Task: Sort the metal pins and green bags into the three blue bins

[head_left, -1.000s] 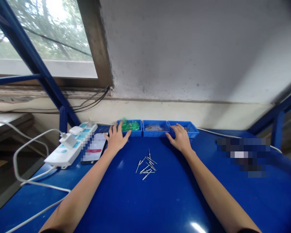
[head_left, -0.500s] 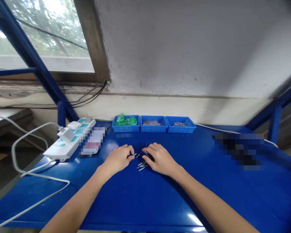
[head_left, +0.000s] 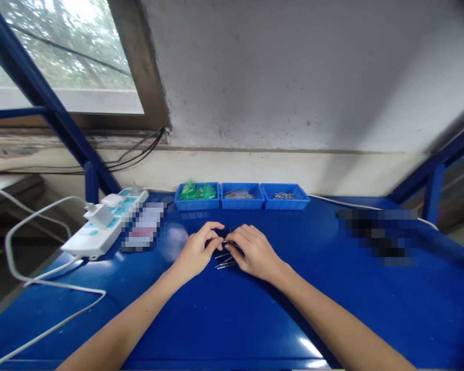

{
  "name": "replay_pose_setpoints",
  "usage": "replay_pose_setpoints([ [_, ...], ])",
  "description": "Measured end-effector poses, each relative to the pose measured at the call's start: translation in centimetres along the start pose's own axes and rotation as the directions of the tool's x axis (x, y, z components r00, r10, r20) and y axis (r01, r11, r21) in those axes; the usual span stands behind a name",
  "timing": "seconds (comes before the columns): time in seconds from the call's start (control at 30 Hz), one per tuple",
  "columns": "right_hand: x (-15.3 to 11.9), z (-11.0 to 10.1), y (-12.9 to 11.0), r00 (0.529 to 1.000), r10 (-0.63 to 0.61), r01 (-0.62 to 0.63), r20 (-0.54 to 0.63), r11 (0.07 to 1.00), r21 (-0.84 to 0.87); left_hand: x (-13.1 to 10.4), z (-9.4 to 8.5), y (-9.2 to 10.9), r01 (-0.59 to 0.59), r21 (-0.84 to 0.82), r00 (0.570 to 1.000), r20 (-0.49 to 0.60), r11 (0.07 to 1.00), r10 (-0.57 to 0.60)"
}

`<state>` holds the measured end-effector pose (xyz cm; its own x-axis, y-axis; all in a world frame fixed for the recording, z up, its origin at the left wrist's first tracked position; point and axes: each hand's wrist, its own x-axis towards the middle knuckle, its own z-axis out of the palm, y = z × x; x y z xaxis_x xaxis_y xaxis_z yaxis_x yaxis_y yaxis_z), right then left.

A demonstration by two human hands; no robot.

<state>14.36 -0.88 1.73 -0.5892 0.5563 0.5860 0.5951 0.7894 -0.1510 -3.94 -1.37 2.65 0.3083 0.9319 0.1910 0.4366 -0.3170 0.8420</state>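
Note:
My right hand (head_left: 253,250) curls closed over thin black-and-silver pins (head_left: 229,243), with dark shafts showing between thumb and fingers. From the left, my left hand (head_left: 201,250) meets it, thumb and a fingertip pinched at the pins' near end while the index finger arches above. Whatever the left pinch holds is covered by the fingertips. Several loose pins (head_left: 225,264) of the same kind lie on the blue tabletop (head_left: 232,319) under and beside the right hand, their silver ends pointing left.
Behind the hands stand three blue bins: one with green plastic bags (head_left: 197,191), one with a clear bag (head_left: 238,195), one with metal pins (head_left: 283,196). A white power strip (head_left: 106,224), cable (head_left: 58,283) and blurred phone-like item (head_left: 144,226) lie left; a blurred dark object (head_left: 375,232) lies right.
My left hand has moved right to the right hand's fingertips, and its index finger has lifted. The silver-tipped pin seen in its pinch is now hidden. The view has shifted slightly.

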Motion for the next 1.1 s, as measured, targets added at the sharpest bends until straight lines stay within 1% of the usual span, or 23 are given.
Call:
replay_pose_setpoints([
  [0.13,0.4,-0.4,0.1,0.998,-0.026,0.021,-0.058,0.995,-0.098,0.1,0.0,0.0,0.031,-0.067,0.999,0.013,0.997,-0.031],
  [0.17,0.5,-0.7,0.4,0.995,-0.024,0.012,-0.097,0.993,-0.12,0.1,-0.1,0.0,0.042,-0.05,0.999,0.006,0.998,-0.042],
  [0.23,0.7,-2.0,1.6,0.974,0.002,-0.039,-0.226,0.987,-0.158,0.1,-0.6,-0.1,0.057,0.094,0.998,-0.036,0.994,-0.054],
  [0.27,0.7,-2.8,2.6,0.948,0.039,-0.101,-0.316,0.978,-0.182,0.1,-0.9,-0.2,0.057,0.205,0.997,-0.058,0.977,-0.046],
  [0.3,0.6,-3.7,3.7,0.907,0.092,-0.191,-0.411,0.96,-0.207,0.1,-1.1,-0.3,0.051,0.322,0.997,-0.067,0.946,-0.031],
  [0.33,0.4,-4.5,5.0,0.851,0.162,-0.31,-0.5,0.923,-0.229,0.0,-1.2,-0.4,0.035,0.429,0.998,-0.059,0.902,-0.011],
  [0.37,0.1,-5.3,6.3,0.782,0.254,-0.455,-0.569,0.857,-0.243,0.0,-1.3,-0.6,0.016,0.518,0.999,-0.036,0.856,0.003],
  [0.4,-0.2,-5.8,7.5,0.725,0.348,-0.58,-0.594,0.774,-0.254,-0.1,-1.3,-0.8,-0.002,0.582,1.0,-0.006,0.813,0.007],
  [0.43,-0.6,-6.1,8.5,0.69,0.442,-0.667,-0.573,0.696,-0.266,-0.1,-1.2,-1.0,-0.016,0.629,1.0,0.024,0.777,0.001],
  [0.47,-1.0,-6.1,9.2,0.669,0.527,-0.72,-0.524,0.636,-0.278,-0.2,-1.1,-1.1,-0.024,0.664,0.999,0.045,0.747,-0.008],
  [0.5,-1.3,-5.9,9.4,0.668,0.594,-0.736,-0.448,0.614,-0.285,-0.2,-1.0,-1.3,-0.027,0.689,0.998,0.054,0.725,-0.014],
  [0.53,-1.5,-5.4,9.3,0.687,0.632,-0.725,-0.358,0.632,-0.275,-0.2,-0.9,-1.4,-0.028,0.7,0.998,0.055,0.714,-0.015],
  [0.57,-1.6,-4.7,8.7,0.726,0.634,-0.687,-0.266,0.684,-0.245,-0.1,-0.7,-1.6,-0.032,0.698,0.999,0.053,0.715,-0.006],
  [0.6,-1.5,-3.9,7.9,0.783,0.597,-0.622,-0.175,0.757,-0.198,-0.1,-0.7,-1.7,-0.041,0.684,0.999,0.049,0.728,0.01],
  [0.67,-1.0,-2.4,5.5,0.904,0.427,-0.426,-0.012,0.9,-0.091,0.1,-0.6,-1.9,-0.056,0.627,0.998,0.03,0.777,0.048],
  [0.7,-0.6,-1.7,4.3,0.945,0.323,-0.321,0.051,0.946,-0.05,0.2,-0.6,-2.0,-0.059,0.592,0.998,0.014,0.804,0.063],
  [0.73,-0.2,-1.1,3.2,0.968,0.234,-0.232,0.094,0.972,-0.027,0.2,-0.6,-2.0,-0.056,0.559,0.997,-0.007,0.827,0.072],
  [0.77,0.1,-0.6,2.3,0.979,0.166,-0.165,0.121,0.986,-0.023,0.3,-0.6,-2.0,-0.051,0.53,0.997,-0.027,0.846,0.077],
  [0.83,0.5,-0.1,1.0,0.988,0.095,-0.089,0.125,0.995,-0.054,0.3,-0.6,-1.8,-0.055,0.485,0.995,-0.046,0.873,0.089],
  [0.9,0.7,-0.1,0.6,0.993,0.064,-0.054,0.099,0.993,-0.101,0.3,-0.5,-1.4,-0.073,0.448,0.994,-0.04,0.891,0.101],
  [1.0,0.8,-1.4,0.9,0.999,0.021,-0.016,0.035,0.99,-0.138,0.1,-0.5,-0.9,-0.074,0.41,0.995,-0.031,0.909,0.095],
  [1.07,1.0,-3.0,2.0,0.997,0.013,-0.024,-0.075,0.989,-0.147,0.0,-0.4,-0.8,-0.072,0.417,0.996,-0.019,0.906,0.087],
  [1.1,1.0,-3.8,2.9,0.986,0.038,-0.065,-0.164,0.984,-0.166,0.0,-0.4,-0.8,-0.072,0.434,0.996,-0.007,0.898,0.084],
])
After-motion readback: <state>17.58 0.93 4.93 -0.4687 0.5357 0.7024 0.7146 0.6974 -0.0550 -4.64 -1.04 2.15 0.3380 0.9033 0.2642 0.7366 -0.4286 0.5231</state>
